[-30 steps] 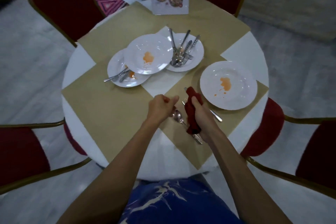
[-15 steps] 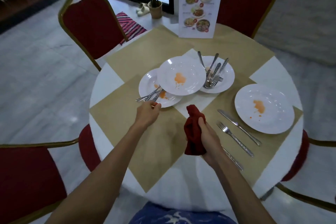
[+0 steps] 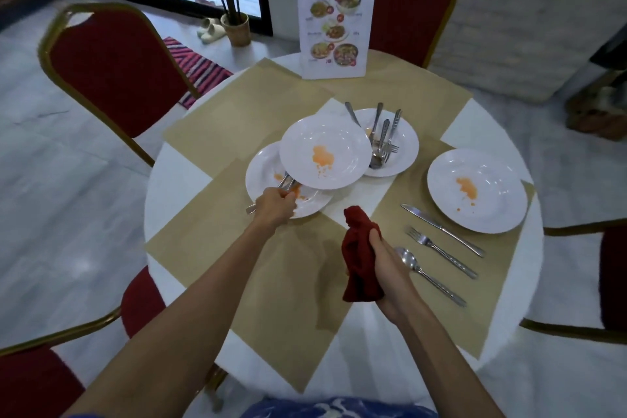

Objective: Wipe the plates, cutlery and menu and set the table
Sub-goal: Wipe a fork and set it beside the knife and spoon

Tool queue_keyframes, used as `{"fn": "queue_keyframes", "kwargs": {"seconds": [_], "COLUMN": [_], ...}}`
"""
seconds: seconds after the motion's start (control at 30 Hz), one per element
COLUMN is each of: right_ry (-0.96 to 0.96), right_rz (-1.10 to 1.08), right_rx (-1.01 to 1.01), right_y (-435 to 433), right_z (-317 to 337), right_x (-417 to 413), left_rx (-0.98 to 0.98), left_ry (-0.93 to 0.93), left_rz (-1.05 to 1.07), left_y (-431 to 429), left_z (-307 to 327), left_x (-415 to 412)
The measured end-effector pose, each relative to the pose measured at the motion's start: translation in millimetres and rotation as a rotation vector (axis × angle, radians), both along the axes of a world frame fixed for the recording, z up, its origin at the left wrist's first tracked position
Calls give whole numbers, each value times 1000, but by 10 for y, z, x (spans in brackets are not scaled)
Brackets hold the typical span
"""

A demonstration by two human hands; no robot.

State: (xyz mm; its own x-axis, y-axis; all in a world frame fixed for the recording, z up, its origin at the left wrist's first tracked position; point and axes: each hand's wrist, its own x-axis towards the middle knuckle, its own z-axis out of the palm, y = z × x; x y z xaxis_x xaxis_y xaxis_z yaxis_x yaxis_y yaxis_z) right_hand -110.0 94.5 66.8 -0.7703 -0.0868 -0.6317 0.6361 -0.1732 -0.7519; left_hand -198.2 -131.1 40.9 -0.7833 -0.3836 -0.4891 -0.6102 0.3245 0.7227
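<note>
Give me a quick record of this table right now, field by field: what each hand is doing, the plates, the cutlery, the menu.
left hand: closed on cutlery lying on the near-left plate
right hand: gripping a bunched red cloth, above the table
plates: four, all with orange stains; stacked plate overlaps two others; right plate sits alone
laid cutlery: knife, fork, spoon side by side near the right plate
loose cutlery: piled on the far plate
menu: upright at the far edge
</note>
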Motion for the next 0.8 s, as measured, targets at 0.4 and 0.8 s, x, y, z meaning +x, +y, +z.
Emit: {"fn": "queue_keyframes", "kwargs": {"seconds": [0.4, 0.8], "right_ry": [-16, -67], "right_rz": [-46, -100], "right_rx": [137, 210], "right_y": [184, 270], "right_z": [73, 229], "right_x": [194, 382], "left_rx": [268, 349], "left_ry": [-36, 21], "left_rz": [340, 345], "left_y": [162, 155], "left_z": [-188, -365], "left_x": [-717, -818]}}
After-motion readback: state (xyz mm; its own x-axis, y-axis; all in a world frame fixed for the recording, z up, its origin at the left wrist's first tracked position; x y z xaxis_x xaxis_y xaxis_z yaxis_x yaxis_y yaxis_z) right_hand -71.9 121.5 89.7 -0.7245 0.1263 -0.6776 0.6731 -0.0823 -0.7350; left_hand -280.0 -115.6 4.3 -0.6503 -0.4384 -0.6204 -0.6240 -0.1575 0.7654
